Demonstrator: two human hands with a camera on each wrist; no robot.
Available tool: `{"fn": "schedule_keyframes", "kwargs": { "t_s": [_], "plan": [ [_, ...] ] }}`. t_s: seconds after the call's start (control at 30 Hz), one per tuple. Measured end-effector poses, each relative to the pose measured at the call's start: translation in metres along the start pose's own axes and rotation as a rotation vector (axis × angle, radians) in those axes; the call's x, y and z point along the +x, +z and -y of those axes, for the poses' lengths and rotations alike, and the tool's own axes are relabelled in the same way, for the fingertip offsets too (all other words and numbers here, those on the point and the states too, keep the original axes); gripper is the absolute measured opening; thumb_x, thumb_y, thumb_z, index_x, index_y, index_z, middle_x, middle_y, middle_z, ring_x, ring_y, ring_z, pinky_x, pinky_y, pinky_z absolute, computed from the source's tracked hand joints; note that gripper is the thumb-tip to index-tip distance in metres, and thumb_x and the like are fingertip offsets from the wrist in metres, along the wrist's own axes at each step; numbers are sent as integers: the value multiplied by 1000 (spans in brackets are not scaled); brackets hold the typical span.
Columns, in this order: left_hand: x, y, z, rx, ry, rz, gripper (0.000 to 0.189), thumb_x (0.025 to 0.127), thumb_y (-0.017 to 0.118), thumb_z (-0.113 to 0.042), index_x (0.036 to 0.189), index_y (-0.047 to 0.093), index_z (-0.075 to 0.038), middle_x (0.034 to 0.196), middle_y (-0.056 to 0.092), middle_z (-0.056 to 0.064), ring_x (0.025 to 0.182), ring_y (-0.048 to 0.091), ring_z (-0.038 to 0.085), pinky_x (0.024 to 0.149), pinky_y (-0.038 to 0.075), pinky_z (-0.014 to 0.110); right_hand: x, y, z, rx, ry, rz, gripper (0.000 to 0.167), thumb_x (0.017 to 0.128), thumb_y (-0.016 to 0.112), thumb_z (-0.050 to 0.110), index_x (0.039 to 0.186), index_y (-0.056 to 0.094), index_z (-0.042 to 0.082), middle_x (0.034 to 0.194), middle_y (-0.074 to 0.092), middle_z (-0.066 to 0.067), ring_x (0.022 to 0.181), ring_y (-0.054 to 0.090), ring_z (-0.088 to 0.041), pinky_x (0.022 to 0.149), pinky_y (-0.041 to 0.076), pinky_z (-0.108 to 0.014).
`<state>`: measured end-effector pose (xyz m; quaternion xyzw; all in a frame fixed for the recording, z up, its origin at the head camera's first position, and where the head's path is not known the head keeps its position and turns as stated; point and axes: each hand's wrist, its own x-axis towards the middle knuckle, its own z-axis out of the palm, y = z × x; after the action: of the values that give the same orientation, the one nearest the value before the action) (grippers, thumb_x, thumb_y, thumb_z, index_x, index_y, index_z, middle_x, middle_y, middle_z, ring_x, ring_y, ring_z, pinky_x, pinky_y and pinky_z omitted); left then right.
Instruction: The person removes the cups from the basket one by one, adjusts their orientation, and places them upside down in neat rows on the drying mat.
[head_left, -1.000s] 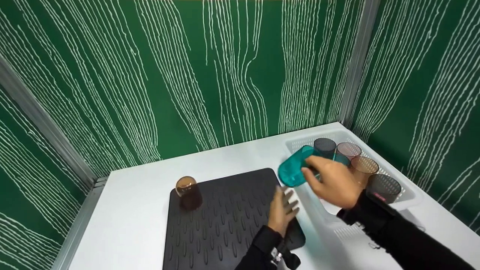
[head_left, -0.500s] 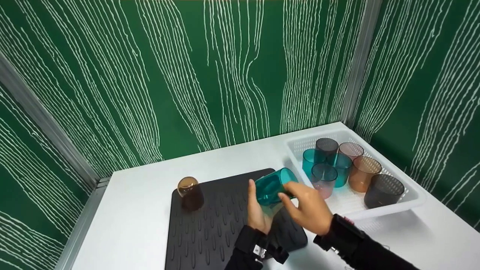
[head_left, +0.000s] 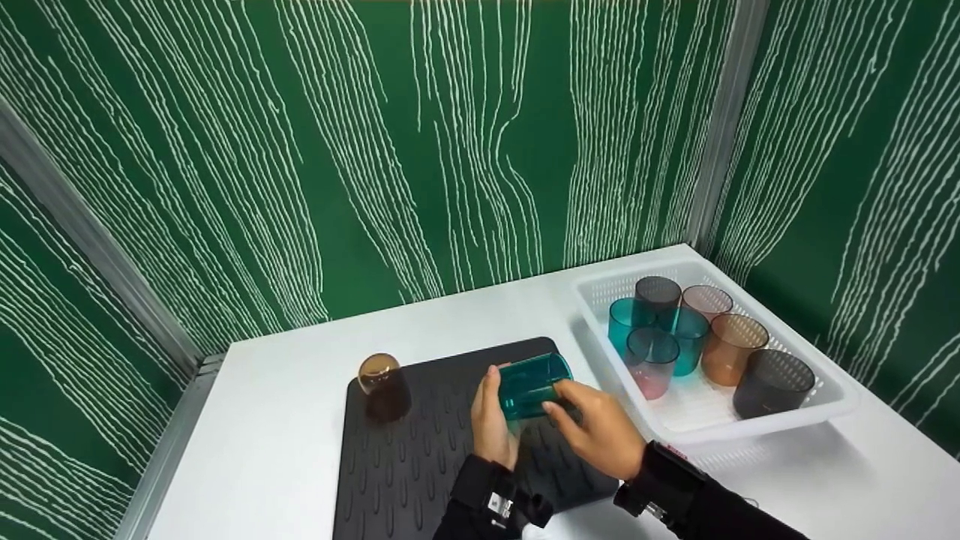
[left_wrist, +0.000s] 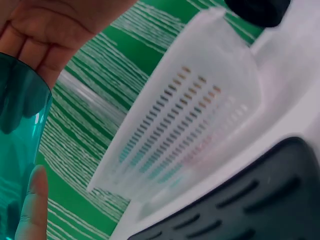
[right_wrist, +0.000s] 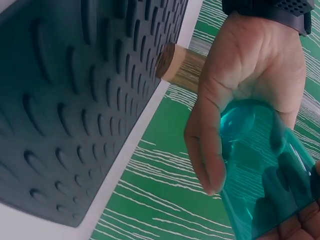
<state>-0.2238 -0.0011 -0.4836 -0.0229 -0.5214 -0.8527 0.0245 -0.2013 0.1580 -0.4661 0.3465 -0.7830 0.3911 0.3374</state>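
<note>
A clear teal cup [head_left: 529, 382] lies tilted on its side between both hands, above the dark ribbed mat. My left hand [head_left: 493, 431] grips its base end, palm against the bottom, thumb and fingers round the side in the right wrist view. At the mouth end, my right hand [head_left: 606, 429] pinches the wall near the rim. The left wrist view shows the teal cup [left_wrist: 20, 135] at its left edge, partly cut off. An amber cup [head_left: 385, 388] stands upside down on the mat's far left corner.
The dark drying mat [head_left: 405, 465] covers the middle of the white table [head_left: 247, 420]. To the right stands a white perforated basket [head_left: 757, 427] with several upright coloured cups. Green walls with white wavy lines enclose the back and sides.
The right hand has brought the teal cup from over the basket leftward above the mat. My left hand, free one second ago, now grips its base. The cup has tipped closer to level.
</note>
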Motion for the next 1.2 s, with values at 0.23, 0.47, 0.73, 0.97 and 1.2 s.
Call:
{"fn": "schedule_keyframes", "kwargs": {
  "t_s": [0.23,0.47,0.73,0.97,1.2],
  "plan": [
    [0,-5,-5,203,114,-41,47,123,37,-24,151,53,11,138,64,26,112,64,18,92,58,31,0,0,-5,21,3,11,29,90,81,-14,93,61,8,79,51,2,74,46,-6,69,36,-19],
    [7,-14,-26,533,230,-32,40,120,52,-19,153,55,3,148,63,28,111,64,23,95,49,37,-5,-12,-11,-29,158,159,15,101,79,1,110,68,7,100,64,-2,85,55,-12,74,48,-30],
    [36,-28,-49,834,314,-1,50,110,73,-31,146,60,1,137,63,25,112,67,31,97,62,48,-15,-14,-17,-158,324,324,34,105,79,15,136,68,5,132,73,-15,120,76,-35,101,63,-54],
    [101,-71,-24,1098,451,-50,67,101,83,-55,147,63,-11,135,64,15,114,69,30,99,63,49,-25,-8,-22,-203,493,527,58,103,82,29,150,63,0,156,61,-32,141,65,-51,113,55,-66],
    [84,-62,-56,1250,461,-6,62,99,89,-31,146,63,0,135,61,24,119,65,45,101,61,60,-34,-5,-28,-140,620,697,73,101,84,33,157,56,-5,169,45,-40,155,46,-63,119,45,-79]
  ]
}}
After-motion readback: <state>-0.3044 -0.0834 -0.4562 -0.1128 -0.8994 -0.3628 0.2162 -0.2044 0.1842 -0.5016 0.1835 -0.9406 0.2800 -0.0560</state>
